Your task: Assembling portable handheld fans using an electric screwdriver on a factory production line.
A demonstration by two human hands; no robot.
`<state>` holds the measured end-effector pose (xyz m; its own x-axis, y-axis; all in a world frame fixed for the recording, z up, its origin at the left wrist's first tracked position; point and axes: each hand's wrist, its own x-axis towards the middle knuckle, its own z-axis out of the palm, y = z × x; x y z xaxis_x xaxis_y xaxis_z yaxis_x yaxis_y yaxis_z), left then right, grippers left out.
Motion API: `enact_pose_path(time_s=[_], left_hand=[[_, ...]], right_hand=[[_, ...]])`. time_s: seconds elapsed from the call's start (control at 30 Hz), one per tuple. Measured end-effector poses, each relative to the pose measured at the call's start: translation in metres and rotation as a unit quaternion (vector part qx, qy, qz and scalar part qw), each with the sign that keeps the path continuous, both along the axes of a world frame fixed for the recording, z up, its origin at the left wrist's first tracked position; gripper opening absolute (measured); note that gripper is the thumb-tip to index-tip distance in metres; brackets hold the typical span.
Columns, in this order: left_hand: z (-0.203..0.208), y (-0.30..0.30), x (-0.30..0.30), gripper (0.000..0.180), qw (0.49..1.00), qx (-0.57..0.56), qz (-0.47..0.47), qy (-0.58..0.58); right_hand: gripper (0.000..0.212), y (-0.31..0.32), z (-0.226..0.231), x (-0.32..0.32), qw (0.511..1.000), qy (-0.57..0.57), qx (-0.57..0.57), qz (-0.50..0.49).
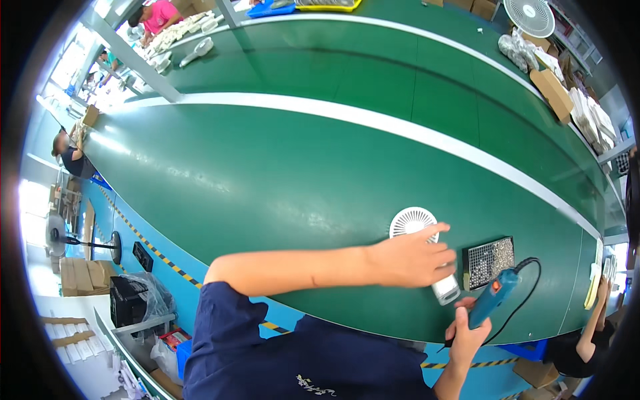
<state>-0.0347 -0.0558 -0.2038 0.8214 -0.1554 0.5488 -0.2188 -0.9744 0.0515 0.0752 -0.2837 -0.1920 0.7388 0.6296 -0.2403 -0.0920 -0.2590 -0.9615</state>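
A white handheld fan [427, 243] lies on the green belt [267, 180], near its front edge, with the left hand [408, 259] closed over its handle. Just beside it, the right hand [469, 333] grips a blue electric screwdriver [493, 299]; a black screw tray [491, 261] sits alongside.

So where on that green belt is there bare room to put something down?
The green belt is bare left of the white handheld fan, up to the white stripe. It is crowded where the left hand, right hand, blue electric screwdriver and screw tray cluster.
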Motion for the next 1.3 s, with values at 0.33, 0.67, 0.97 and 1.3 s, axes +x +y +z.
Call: enact_pose_path(time_s=[0.33, 0.67, 0.97, 1.3], left_hand=[[0.007, -0.006, -0.043, 0.034, 0.993, -0.112, -0.005, 0.045], [0.000, -0.013, -0.046, 0.036, 0.988, -0.134, -0.019, 0.080], [0.025, -0.002, -0.048, 0.048, 0.989, -0.124, -0.001, 0.078], [0.054, -0.010, -0.015, 0.048, 0.998, -0.033, 0.035, 0.039]], right_hand=[[0.016, 0.012, -0.011, -0.014, 0.965, 0.228, 0.108, 0.067], [0.017, 0.013, -0.005, -0.013, 0.972, 0.207, 0.053, 0.099], [0.012, 0.022, 0.015, -0.013, 0.975, 0.182, 0.059, 0.113], [0.018, 0.013, 0.015, 0.015, 0.981, 0.164, 0.101, 0.021]])
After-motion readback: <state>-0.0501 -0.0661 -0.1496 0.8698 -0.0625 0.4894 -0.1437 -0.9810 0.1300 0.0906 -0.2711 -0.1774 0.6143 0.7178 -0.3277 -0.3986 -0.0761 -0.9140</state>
